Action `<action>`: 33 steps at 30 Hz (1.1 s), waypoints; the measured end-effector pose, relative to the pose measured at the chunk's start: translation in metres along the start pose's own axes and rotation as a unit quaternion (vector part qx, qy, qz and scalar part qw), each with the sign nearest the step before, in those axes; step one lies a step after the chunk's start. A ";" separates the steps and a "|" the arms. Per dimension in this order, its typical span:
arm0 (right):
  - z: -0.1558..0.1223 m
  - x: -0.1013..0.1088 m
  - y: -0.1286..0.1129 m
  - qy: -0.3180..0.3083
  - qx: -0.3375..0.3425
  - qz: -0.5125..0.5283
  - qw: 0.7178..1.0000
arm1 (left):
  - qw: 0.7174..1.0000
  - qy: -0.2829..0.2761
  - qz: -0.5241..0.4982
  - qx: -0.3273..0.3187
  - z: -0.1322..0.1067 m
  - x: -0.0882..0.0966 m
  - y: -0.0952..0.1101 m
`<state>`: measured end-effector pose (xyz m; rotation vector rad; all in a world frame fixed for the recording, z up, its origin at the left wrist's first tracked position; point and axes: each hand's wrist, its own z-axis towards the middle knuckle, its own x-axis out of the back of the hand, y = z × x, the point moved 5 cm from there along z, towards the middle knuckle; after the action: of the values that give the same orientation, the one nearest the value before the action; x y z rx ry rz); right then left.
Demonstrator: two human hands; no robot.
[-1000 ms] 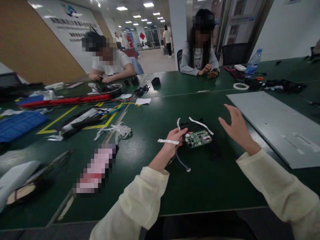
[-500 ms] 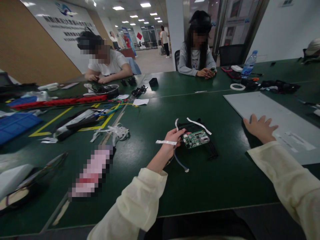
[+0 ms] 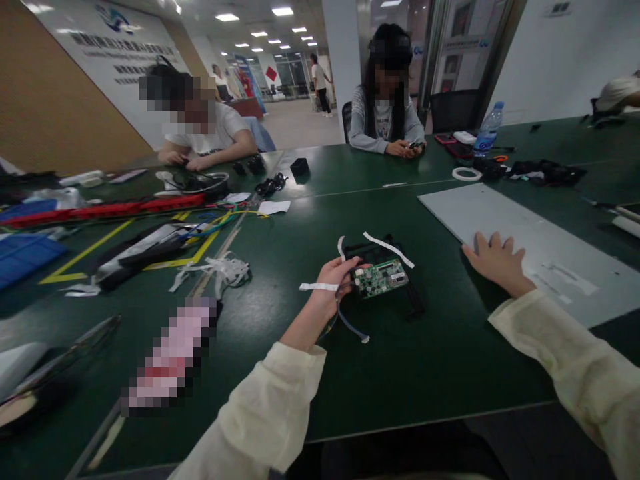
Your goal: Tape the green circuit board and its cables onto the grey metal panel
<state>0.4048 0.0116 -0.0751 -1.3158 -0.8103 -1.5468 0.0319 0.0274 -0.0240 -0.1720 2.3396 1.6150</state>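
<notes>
My left hand (image 3: 336,280) is closed around the near-left edge of a green circuit board (image 3: 381,279), with the thumb on top. Behind and beneath the board shows a black frame-like part (image 3: 414,300), partly hidden. White strips lie about it: one strip (image 3: 389,249) crosses above the board, and another strip (image 3: 319,287) lies over my left hand. From under that hand a thin cable (image 3: 353,325) with a white plug curves toward me. My right hand (image 3: 497,262) rests open, fingers spread, on the left edge of a flat grey panel (image 3: 530,233).
Opposite sit two people, one person (image 3: 387,120) holding a small item. At left lie tangled white strips (image 3: 230,272), a black-and-silver bundle (image 3: 143,253), a pink item (image 3: 173,347) and a blue tray (image 3: 30,253). Beyond the panel are a tape roll (image 3: 467,174) and a water bottle (image 3: 489,130).
The grey panel has slid a little to the left, with my right hand on it. My left hand keeps its hold on the circuit board. The whole view has shifted slightly.
</notes>
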 end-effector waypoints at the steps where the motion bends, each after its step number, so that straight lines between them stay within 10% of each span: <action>1: -0.004 0.002 -0.006 0.008 0.019 -0.004 1.000 | 1.000 0.002 0.002 -0.003 -0.001 0.000 0.002; 16: -0.063 0.027 -0.083 -0.023 0.269 0.097 0.958 | 0.999 0.031 -0.013 -0.039 -0.007 0.005 0.032; 33: -0.117 0.063 -0.112 -0.076 0.491 0.116 0.860 | 0.995 0.066 -0.055 -0.052 -0.009 0.010 0.046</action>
<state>0.2570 -0.0675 -0.0298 -0.7100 -1.2555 -0.6332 0.0086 0.0369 0.0171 -0.4350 2.2958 1.7195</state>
